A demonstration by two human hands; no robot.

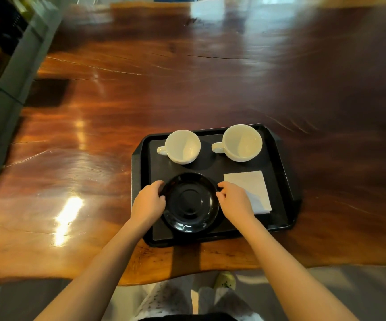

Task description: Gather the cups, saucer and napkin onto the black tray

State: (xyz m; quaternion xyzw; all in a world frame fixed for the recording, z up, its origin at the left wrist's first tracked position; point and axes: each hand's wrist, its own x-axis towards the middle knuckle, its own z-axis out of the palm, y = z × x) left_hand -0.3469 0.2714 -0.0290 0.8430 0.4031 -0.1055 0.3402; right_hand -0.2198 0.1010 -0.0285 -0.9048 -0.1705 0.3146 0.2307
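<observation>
A black tray (280,163) lies on the wooden table near its front edge. Two empty white cups stand at the tray's back: the left cup (182,146) and the right cup (242,142), both handles pointing left. A glossy black saucer (191,202) sits at the tray's front left. My left hand (149,202) grips the saucer's left rim and my right hand (235,200) grips its right rim. A folded white napkin (250,186) lies at the tray's front right, partly under my right hand.
The polished wooden table (164,89) stretches far beyond and to the left of the tray, with bright glare spots. A grey ledge (13,77) runs along the left side. My legs and a yellow shoe (224,280) show below the table's front edge.
</observation>
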